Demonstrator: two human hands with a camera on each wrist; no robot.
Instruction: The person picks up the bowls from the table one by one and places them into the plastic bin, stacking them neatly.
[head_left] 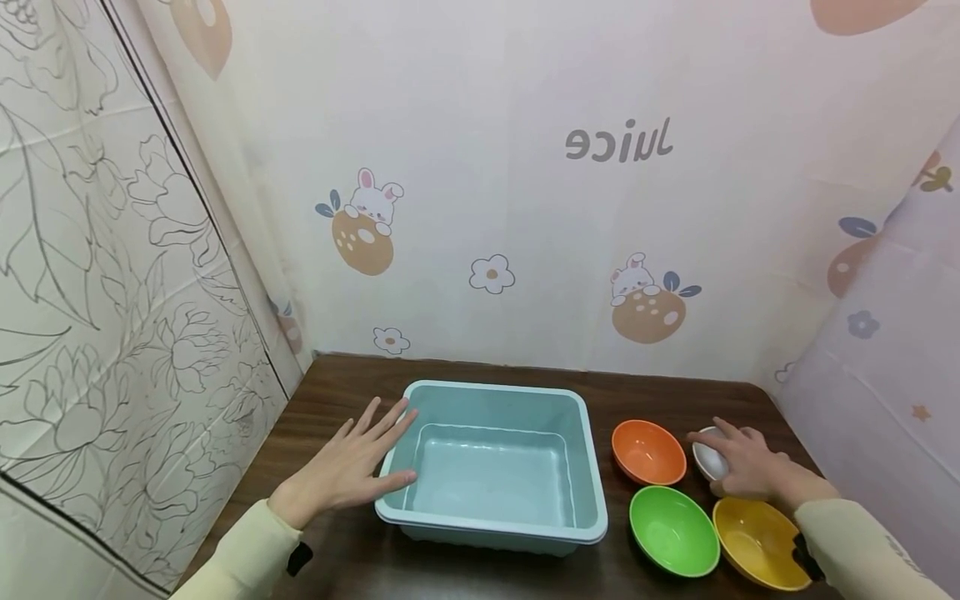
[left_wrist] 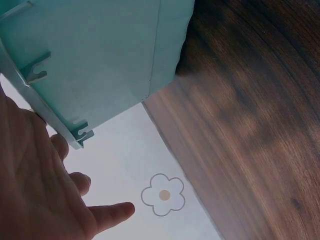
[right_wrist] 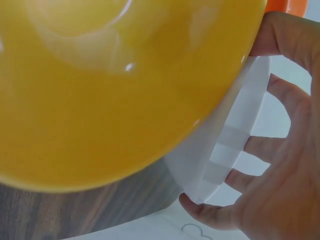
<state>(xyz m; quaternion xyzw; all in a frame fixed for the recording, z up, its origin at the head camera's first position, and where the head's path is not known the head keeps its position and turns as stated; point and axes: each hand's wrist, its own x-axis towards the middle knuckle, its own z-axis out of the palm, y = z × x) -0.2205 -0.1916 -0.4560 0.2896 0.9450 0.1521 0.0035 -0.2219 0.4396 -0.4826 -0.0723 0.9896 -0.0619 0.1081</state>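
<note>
A pale blue-green plastic basin (head_left: 495, 527) stands on the wooden table. My left hand (head_left: 348, 467) is at its left rim, fingers spread and the thumb reaching over the basin's edge. In the left wrist view, the basin's outer wall (left_wrist: 95, 55) fills the upper left beside the palm. Over a small white bowl (head_left: 708, 458) at the right is my right hand (head_left: 750, 467), its fingers spread across the top. The right wrist view has the fingertips right at the white bowl's rim (right_wrist: 232, 135), partly hidden behind it. A yellow bowl (head_left: 757, 546) lies below this hand.
An orange bowl (head_left: 648, 452) and a green bowl (head_left: 673, 531) stand between the basin and the right hand. Behind the dark wooden table (head_left: 337, 379) hangs a printed curtain (head_left: 480, 208), with more patterned cloth along the left and right sides.
</note>
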